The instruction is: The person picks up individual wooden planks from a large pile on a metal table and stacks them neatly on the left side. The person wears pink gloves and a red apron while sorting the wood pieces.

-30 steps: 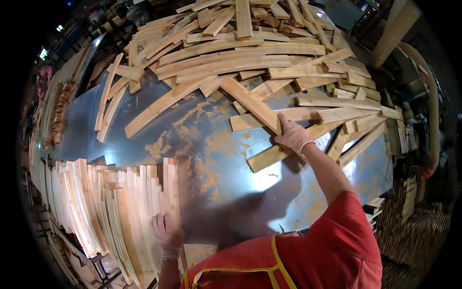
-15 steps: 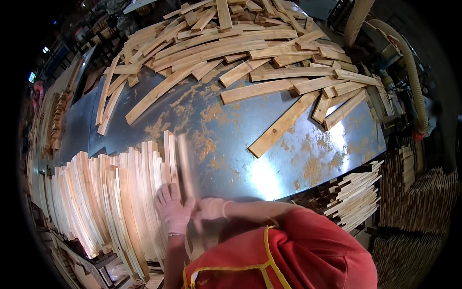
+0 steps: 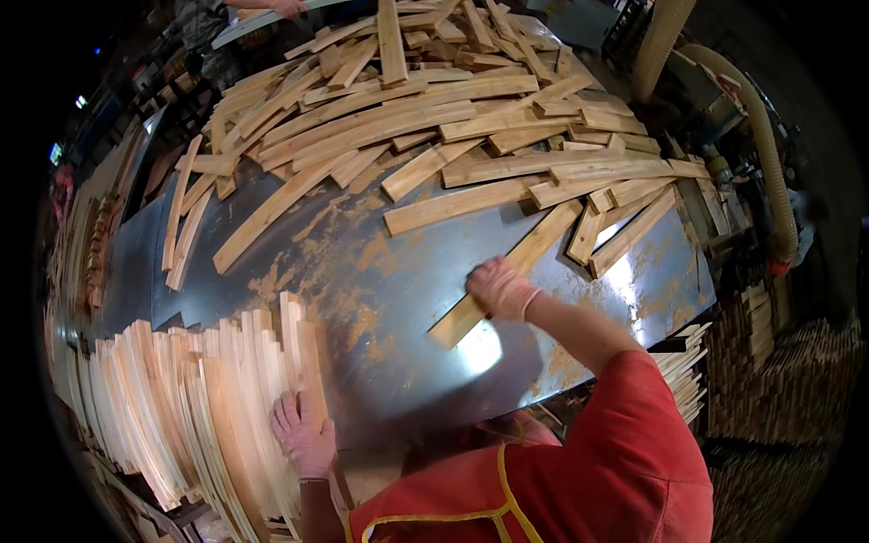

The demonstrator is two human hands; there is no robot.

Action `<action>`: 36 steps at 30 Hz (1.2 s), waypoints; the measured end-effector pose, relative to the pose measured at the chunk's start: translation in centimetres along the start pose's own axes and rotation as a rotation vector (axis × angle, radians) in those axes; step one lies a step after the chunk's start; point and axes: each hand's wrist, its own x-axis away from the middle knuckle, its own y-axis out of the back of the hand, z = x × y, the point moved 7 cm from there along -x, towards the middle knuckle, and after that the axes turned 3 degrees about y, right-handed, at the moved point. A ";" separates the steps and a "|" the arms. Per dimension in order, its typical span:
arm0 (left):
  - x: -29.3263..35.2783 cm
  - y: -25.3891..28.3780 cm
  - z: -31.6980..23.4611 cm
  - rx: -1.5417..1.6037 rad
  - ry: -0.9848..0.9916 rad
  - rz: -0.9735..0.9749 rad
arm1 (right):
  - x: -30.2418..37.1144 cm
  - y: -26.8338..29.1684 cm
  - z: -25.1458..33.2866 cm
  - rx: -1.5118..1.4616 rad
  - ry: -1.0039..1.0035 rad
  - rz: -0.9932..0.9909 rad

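My right hand (image 3: 502,288), in a pale pink glove, is closed round a flat wooden board (image 3: 541,237) near its near end. The board slants across the metal table; its far end lies by the loose boards. At lower left my gloved left hand (image 3: 301,436) rests on the right end of a row of boards standing on edge (image 3: 222,380). Its fingers lie stretched over the top edges, with the thumb toward the outermost board (image 3: 312,362).
Loose boards (image 3: 380,127) lie heaped across the far side of the sawdust-strewn metal table (image 3: 380,362). Stacked boards (image 3: 760,398) stand at right, below a ribbed hose (image 3: 769,136). Another person's hand (image 3: 290,7) shows at the far left.
My right hand has left the standing row, reached out to the right and closed on a loose board, whose near end has shifted toward me. The left hand stays on the row.
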 end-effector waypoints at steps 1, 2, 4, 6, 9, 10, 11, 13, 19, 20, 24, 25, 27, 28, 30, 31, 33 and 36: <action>0.3 -0.2 -0.3 0.002 0.031 -0.001 | -0.3 0.5 2.5 -0.066 0.124 -0.040; 0.3 -0.4 -0.9 0.005 0.058 -0.004 | -0.8 0.6 5.3 -0.138 0.169 0.010; -0.2 -0.1 -3.4 0.033 -0.003 -0.066 | 1.5 2.7 8.2 -0.326 0.387 -0.575; 0.5 0.2 -8.2 0.074 -0.166 -0.177 | -0.5 4.7 3.7 -0.340 0.221 -0.366; 0.6 -2.5 -15.1 0.168 -0.177 0.011 | -0.5 9.4 -9.7 -0.290 -0.184 -0.188; -0.3 -2.2 -17.6 0.138 -0.198 0.126 | -0.1 6.6 -15.9 -0.149 -0.162 -0.298; -0.7 -2.5 -19.0 0.104 -0.205 0.245 | 0.5 4.6 -20.8 -0.050 -0.361 -0.178; -0.9 -2.9 -19.7 0.146 -0.182 0.191 | 1.5 3.5 -26.8 -0.032 -0.503 0.050; -0.7 -2.7 -18.1 0.370 -0.179 0.418 | -0.4 0.9 -28.2 -0.081 -0.478 0.048; 0.2 -2.7 -17.5 0.450 -0.159 0.462 | -1.0 1.8 -26.5 -0.092 -0.436 0.114; 7.2 -4.0 -14.5 1.519 0.475 0.859 | -2.3 4.0 -20.1 -0.058 -0.281 0.321; 9.0 -4.6 -13.7 1.716 0.550 0.923 | -2.6 3.5 -18.6 -0.043 -0.241 0.364; 11.0 -3.3 -12.6 1.803 0.557 0.976 | -3.5 2.0 -15.4 0.018 -0.220 0.279; 11.1 -1.7 -12.5 1.687 0.484 0.971 | -3.8 1.4 -14.0 0.047 -0.206 0.237; 12.8 0.9 -12.2 1.582 0.570 0.896 | -3.9 2.3 -10.0 -0.113 -0.177 0.211; 14.2 0.1 -11.2 1.590 0.571 0.771 | -3.8 3.2 -7.9 -0.193 -0.163 0.204; 15.1 -0.3 -9.6 1.576 0.547 0.537 | -2.9 4.3 -3.6 -0.414 -0.233 0.151; 16.2 0.9 -4.2 0.394 0.236 0.082 | -2.9 1.3 2.1 -1.115 -0.278 0.116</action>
